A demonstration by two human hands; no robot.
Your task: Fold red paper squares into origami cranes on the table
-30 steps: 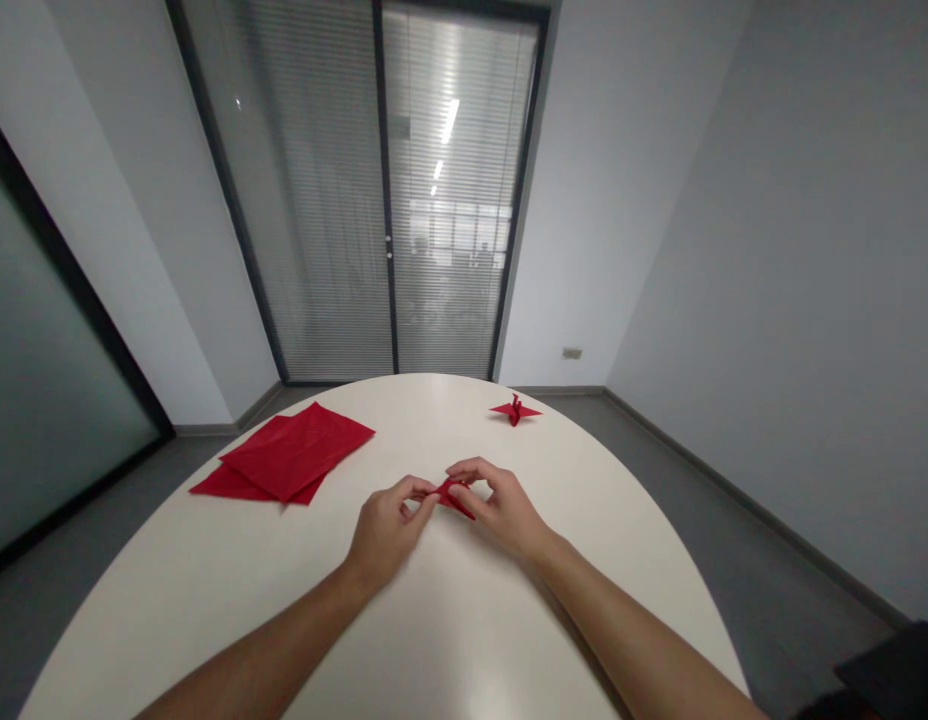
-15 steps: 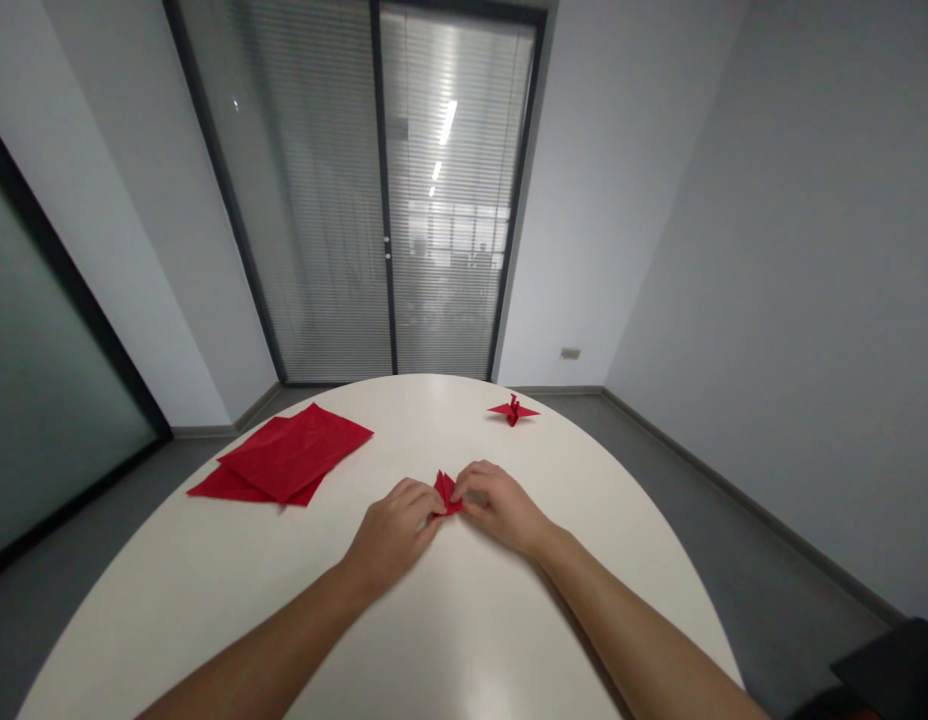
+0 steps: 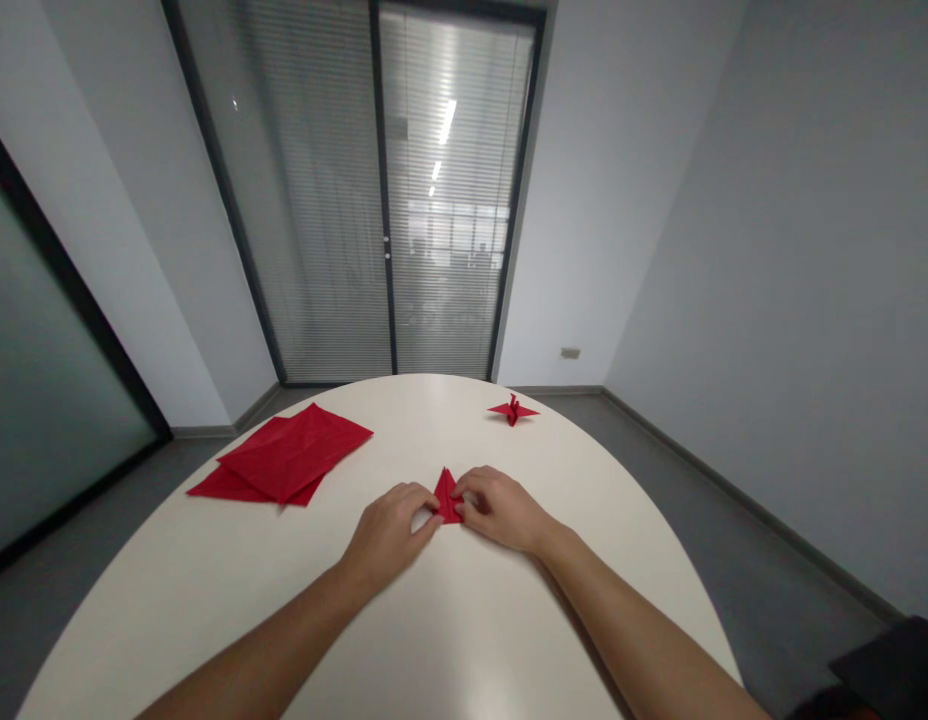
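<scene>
A small piece of folded red paper (image 3: pixel 448 500), roughly a triangle with its tip pointing away from me, is between my hands just above or on the table. My left hand (image 3: pixel 396 522) pinches its left edge between thumb and fingertips. On the right edge, the thumb and fingers of my right hand (image 3: pixel 500 508) close on the paper and cover part of it. Beyond my right hand, a finished red paper crane (image 3: pixel 513 410) sits with its wings spread.
Red paper sheets (image 3: pixel 299 452) lie overlapping at the left of the round white table (image 3: pixel 374 640). Past the table's far edge is a glass door with blinds (image 3: pixel 449 300). A dark object (image 3: pixel 895 665) shows at the lower right.
The folded paper has turned slightly and now shows a more even triangle with a flat near edge. My left fingers have shifted to its left edge; my right hand has barely moved.
</scene>
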